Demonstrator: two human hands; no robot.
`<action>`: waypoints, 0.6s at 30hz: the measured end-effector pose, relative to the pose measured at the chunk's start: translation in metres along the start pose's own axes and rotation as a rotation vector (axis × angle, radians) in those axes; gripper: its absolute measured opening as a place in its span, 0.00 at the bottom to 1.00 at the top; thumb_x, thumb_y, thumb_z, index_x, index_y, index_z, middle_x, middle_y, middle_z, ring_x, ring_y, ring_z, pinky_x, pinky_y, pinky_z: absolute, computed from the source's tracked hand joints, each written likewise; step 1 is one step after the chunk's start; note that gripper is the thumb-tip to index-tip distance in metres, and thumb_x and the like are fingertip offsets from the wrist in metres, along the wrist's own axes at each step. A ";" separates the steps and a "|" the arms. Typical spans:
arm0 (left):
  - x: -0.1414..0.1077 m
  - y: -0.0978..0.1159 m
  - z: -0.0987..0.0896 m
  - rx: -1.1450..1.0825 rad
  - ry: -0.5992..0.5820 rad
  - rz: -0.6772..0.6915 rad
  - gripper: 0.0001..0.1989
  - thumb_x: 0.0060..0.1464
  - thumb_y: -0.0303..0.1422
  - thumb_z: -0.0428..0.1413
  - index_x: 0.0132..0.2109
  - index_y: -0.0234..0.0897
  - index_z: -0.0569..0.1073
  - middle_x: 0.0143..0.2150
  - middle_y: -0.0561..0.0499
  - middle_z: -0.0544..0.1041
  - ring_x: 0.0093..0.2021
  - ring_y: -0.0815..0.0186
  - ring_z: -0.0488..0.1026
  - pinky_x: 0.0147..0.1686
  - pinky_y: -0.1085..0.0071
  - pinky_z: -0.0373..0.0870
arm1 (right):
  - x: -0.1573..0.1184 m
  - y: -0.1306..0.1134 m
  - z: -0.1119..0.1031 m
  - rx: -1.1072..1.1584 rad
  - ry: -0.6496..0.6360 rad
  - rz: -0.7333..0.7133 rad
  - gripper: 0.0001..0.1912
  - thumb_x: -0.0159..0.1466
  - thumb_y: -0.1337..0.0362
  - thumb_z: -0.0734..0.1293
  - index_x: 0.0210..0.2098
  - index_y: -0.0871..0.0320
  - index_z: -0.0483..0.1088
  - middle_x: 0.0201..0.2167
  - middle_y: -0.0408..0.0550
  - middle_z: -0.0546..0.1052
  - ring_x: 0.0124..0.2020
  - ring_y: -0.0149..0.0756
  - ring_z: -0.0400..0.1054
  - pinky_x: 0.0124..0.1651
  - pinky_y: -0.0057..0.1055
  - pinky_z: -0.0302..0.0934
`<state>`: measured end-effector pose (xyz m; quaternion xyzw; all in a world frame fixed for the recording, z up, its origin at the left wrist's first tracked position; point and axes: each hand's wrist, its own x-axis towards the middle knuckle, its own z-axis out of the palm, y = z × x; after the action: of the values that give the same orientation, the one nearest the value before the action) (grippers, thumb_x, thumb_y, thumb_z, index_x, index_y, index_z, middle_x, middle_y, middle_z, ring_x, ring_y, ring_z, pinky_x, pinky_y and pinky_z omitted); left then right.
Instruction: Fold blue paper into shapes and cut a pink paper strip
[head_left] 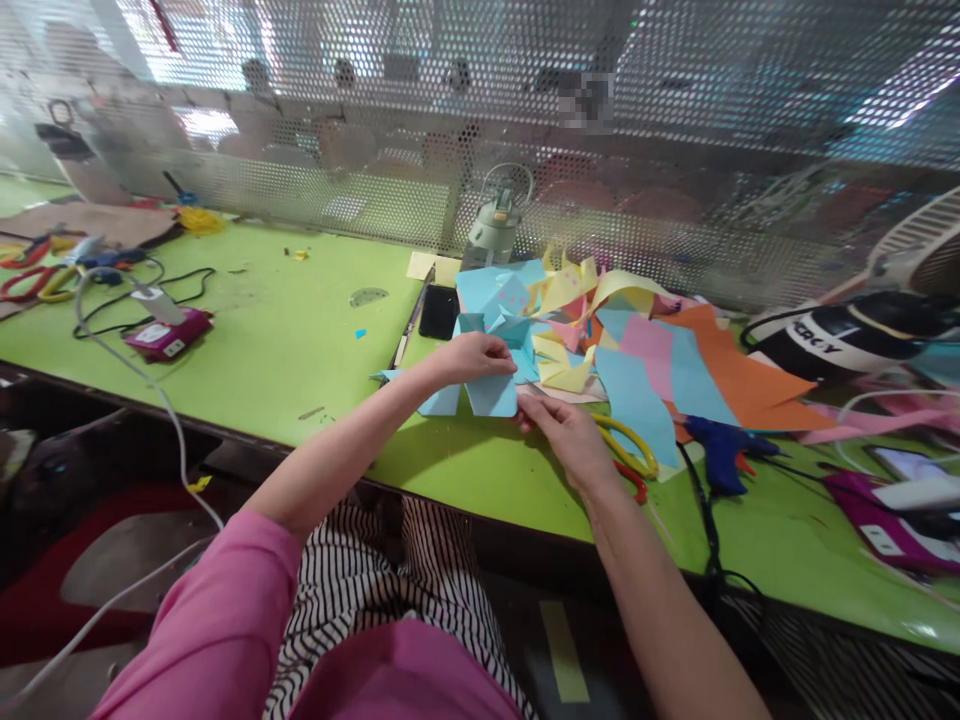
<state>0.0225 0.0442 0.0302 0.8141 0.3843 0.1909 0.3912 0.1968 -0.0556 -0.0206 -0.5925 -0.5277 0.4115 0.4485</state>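
In the head view, my left hand (472,357) is closed on the upper edge of a light blue folded paper piece (492,397), pinching it between thumb and fingers. My right hand (561,425) has its fingertips pinched at the lower right corner of the same paper. The paper is held just above the green table (450,470) near its front edge. Beyond the hands lie blue paper shapes (506,300) and a yellow folded piece (562,367). Scissors (630,450) with yellow and red handles lie beside my right wrist, partly hidden by it.
Orange (742,365), blue and pink sheets spread to the right. A blue glue gun (721,455) and black bottle (844,335) lie beyond. A phone (439,311) and clear bottle (493,232) are behind. Purple power strips (169,333) with cables sit on both sides. Perforated metal panel (375,130) borders the back.
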 end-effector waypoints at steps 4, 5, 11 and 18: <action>0.000 0.000 0.001 -0.008 -0.003 0.009 0.10 0.56 0.37 0.54 0.37 0.35 0.74 0.36 0.51 0.76 0.38 0.66 0.70 0.35 0.73 0.62 | 0.002 0.002 0.002 0.039 0.011 0.005 0.24 0.48 0.45 0.76 0.39 0.54 0.79 0.32 0.45 0.80 0.30 0.33 0.70 0.36 0.32 0.66; 0.001 -0.001 0.001 -0.010 -0.004 0.010 0.10 0.56 0.37 0.54 0.37 0.35 0.74 0.36 0.51 0.76 0.38 0.65 0.70 0.35 0.73 0.62 | 0.002 0.003 0.002 0.046 0.012 0.006 0.25 0.48 0.46 0.76 0.40 0.54 0.79 0.32 0.46 0.80 0.31 0.34 0.71 0.37 0.33 0.67; 0.000 -0.003 -0.004 -0.041 -0.091 0.031 0.11 0.54 0.39 0.56 0.37 0.35 0.75 0.35 0.52 0.76 0.38 0.65 0.70 0.36 0.73 0.62 | 0.005 0.006 0.004 0.046 0.038 -0.006 0.25 0.50 0.45 0.75 0.40 0.55 0.78 0.30 0.45 0.80 0.31 0.35 0.72 0.38 0.34 0.68; -0.003 -0.002 -0.007 -0.062 -0.146 0.026 0.08 0.51 0.36 0.58 0.31 0.35 0.74 0.28 0.55 0.72 0.31 0.68 0.67 0.32 0.73 0.60 | 0.003 0.004 0.007 -0.013 0.039 -0.036 0.19 0.48 0.47 0.76 0.31 0.54 0.77 0.28 0.43 0.78 0.29 0.35 0.70 0.37 0.34 0.66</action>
<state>0.0153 0.0463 0.0332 0.8182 0.3381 0.1476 0.4409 0.1917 -0.0524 -0.0263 -0.5938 -0.5321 0.3884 0.4619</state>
